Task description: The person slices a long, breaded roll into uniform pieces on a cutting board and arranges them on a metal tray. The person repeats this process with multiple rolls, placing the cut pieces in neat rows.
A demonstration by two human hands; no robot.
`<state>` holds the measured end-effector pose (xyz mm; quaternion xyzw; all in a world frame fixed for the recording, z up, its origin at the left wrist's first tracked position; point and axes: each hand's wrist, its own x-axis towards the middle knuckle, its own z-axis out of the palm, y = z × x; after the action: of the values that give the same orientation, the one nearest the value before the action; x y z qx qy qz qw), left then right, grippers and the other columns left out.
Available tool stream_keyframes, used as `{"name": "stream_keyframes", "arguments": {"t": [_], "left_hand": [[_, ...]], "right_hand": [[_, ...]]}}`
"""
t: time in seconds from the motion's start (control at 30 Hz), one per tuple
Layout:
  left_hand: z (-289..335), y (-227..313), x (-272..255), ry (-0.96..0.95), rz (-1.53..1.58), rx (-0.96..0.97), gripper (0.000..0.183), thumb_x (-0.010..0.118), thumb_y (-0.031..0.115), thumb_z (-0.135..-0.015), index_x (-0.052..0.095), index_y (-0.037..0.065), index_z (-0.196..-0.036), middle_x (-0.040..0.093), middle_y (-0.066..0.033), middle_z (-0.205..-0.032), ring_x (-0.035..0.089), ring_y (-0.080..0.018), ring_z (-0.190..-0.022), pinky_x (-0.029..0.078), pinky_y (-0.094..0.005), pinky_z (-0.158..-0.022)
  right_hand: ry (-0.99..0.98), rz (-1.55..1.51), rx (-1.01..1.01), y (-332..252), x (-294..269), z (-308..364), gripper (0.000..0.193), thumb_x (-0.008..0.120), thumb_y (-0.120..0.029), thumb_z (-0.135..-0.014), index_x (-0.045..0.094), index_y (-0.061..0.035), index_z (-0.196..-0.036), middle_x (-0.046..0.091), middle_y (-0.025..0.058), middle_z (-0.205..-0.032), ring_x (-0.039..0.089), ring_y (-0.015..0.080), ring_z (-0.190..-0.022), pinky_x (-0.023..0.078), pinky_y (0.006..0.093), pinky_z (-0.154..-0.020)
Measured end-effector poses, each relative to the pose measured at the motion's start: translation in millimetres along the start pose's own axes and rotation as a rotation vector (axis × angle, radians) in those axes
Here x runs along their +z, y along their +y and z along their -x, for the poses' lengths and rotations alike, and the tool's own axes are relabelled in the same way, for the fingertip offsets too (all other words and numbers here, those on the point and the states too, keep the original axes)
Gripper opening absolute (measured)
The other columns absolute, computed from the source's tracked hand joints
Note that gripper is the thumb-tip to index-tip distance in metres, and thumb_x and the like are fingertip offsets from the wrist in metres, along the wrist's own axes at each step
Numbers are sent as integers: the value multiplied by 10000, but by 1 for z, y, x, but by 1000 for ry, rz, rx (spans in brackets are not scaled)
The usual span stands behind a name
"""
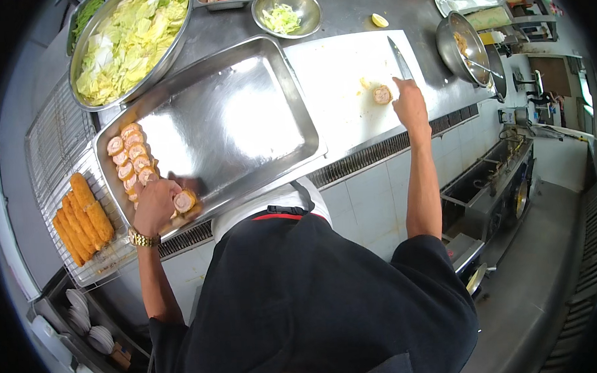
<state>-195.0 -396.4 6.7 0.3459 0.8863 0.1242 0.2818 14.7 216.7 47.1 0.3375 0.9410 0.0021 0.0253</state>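
My left hand (155, 207), a gold watch on its wrist, is over the left end of a large steel tray (302, 106). Its fingers are closed around a breaded roll slice (184, 201) with a pale, swirled middle. Beside it, more cut slices (137, 151) lie in rows, cut faces up. At the right end of a white cutting board (337, 71), my right hand (411, 106) is closed on a knife (400, 59); its handle is hidden in the hand and its blade points away. Another roll slice (382, 95) sits on the board just left of these fingers.
Whole golden breaded rolls (80, 223) lie on a wire rack (47, 147) at left. Behind the tray stand a large bowl of chopped cabbage (129, 44) and a small bowl (309, 14) of shreds. A lemon wedge (379, 20) and a steel bowl (449, 43) are beyond the board.
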Motion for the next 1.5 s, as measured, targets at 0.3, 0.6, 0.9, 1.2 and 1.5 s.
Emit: {"name": "stream_keyframes", "arguments": {"t": [0.3, 0.6, 0.9, 1.2, 1.5], "left_hand": [[-12, -1, -1, -82, 10, 21, 220, 656, 144, -974, 874, 119, -972, 836, -137, -1022, 778, -358, -966, 592, -479, -873], [9, 5, 8, 45, -4, -93, 206, 680, 112, -909, 881, 128, -950, 831, -158, -951, 793, -349, -930, 531, -470, -860], [14, 4, 0, 39, 31, -80, 517, 649, 2, -919, 629, 33, -1435, 838, -84, -1029, 747, -346, -1115, 410, -493, -917], [45, 0, -25, 296, 140, -43, 657, 705, 2, -913, 514, 110, -1532, 753, -103, -1246, 651, -343, -1209, 392, -497, -965], [49, -16, -19, 277, 200, 22, 588, 801, 76, -927, 600, 154, -1473, 772, -40, -1289, 638, -306, -1264, 391, -480, -1037]], "right_hand": [[-120, 108, -348, 19, 33, -10, 413, 724, 9, -874, 719, -17, -1287, 683, 229, -1237, 646, 432, -1211, 550, 532, -1086], [-277, -774, -518, -191, -14, 49, 560, 948, -172, -843, 763, 0, -1343, 779, 148, -1246, 726, 240, -1105, 571, 393, -973], [-763, -738, -843, -404, 45, 121, 545, 943, -273, -811, 796, 18, -1248, 717, 226, -1136, 698, 398, -1106, 563, 476, -1001], [-757, -692, -856, -428, 53, 141, 527, 890, -176, -843, 757, 8, -1318, 701, 236, -1191, 677, 439, -1164, 544, 496, -1040], [-731, -770, -807, -432, 42, 148, 696, 897, -136, -831, 664, 7, -1472, 738, 256, -1149, 702, 436, -1095, 560, 496, -1009]]}}
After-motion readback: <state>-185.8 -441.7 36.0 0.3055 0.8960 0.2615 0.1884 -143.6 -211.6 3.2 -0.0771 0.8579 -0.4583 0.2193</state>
